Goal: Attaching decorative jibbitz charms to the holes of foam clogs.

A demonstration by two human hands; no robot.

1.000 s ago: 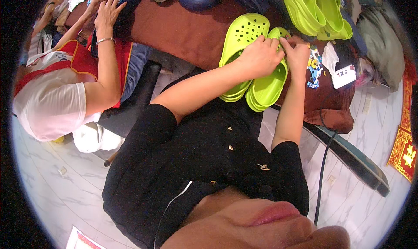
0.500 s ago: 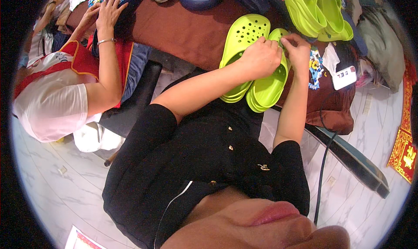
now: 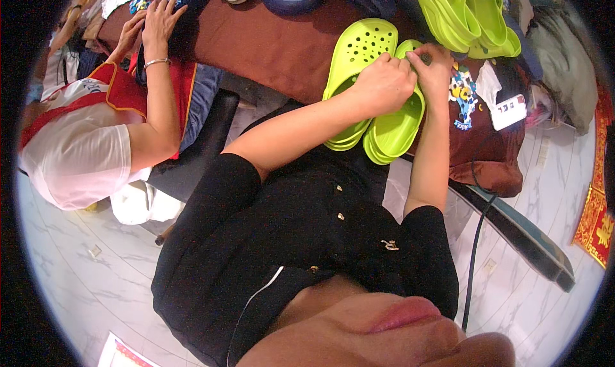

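Note:
A pair of lime-green clogs with holes in their toes lies on the brown cloth's near edge in front of me. My left hand point(image 3: 386, 83) reaches over the left clog point(image 3: 364, 41) and is closed on the upper of the right clog point(image 3: 392, 131). Just right of that clog's toe, my right hand point(image 3: 437, 69) is closed, with a small dark round piece point(image 3: 426, 58) at its fingertips; its exact kind is unclear. Fingers and hands hide much of the right clog's toe.
Colourful shoe charms point(image 3: 462, 96), a white tissue point(image 3: 488, 85) and a white phone-like device point(image 3: 509, 112) lie to the right. More green clogs point(image 3: 448, 17) and a blue clog point(image 3: 282, 0) stand behind. At left a co-worker point(image 3: 83, 149) handles charms. A black cable point(image 3: 473, 264) hangs at right.
My right hand has shifted slightly up and turned, and the dark round piece now shows at its fingers. The left hand stays at nearly the same place on the clog.

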